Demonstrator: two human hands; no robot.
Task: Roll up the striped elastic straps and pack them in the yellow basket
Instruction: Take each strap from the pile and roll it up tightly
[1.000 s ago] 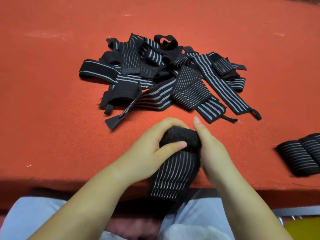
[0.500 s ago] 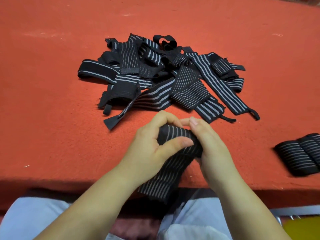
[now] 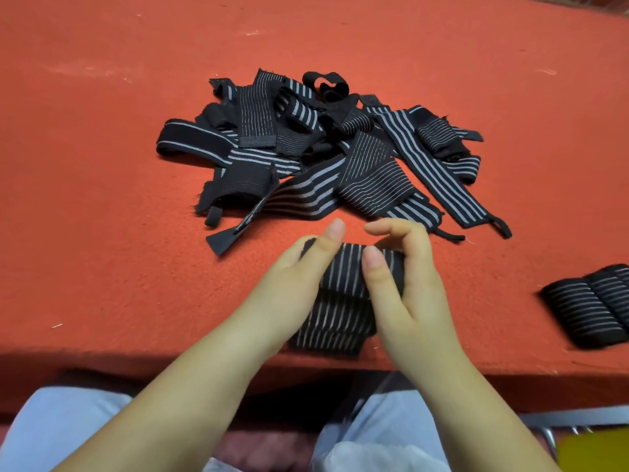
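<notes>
While the roll in hand is only part wound, the count stands thus. Basket [image 3: 594, 451]: a yellow corner shows below and right of the hands, under the table edge; its contents are hidden, so nothing can be logged as packed.

Strap [image 3: 343, 294]: one, between both hands at the near table [image 3: 102, 267] edge. Its roll lies at the fingertips; the unrolled tail runs back toward the body and ends about at the edge. Left hand [image 3: 292, 284]: curled against the roll's left end, thumb raised. Right hand [image 3: 405, 284]: thumb pressed on the roll's top, fingers arched over its far side.

Rolls [image 3: 592, 308]: two, finished, side by side well to the right of the hands, not yet packed.

Pile [image 3: 323, 148]: many loose straps, tangled, just beyond the hands; by this count most of the work remains.

Change against the earlier frames: the tail hung over the edge and is now shorter and on the table; the roll is thicker; the left thumb has lifted off it.
</notes>
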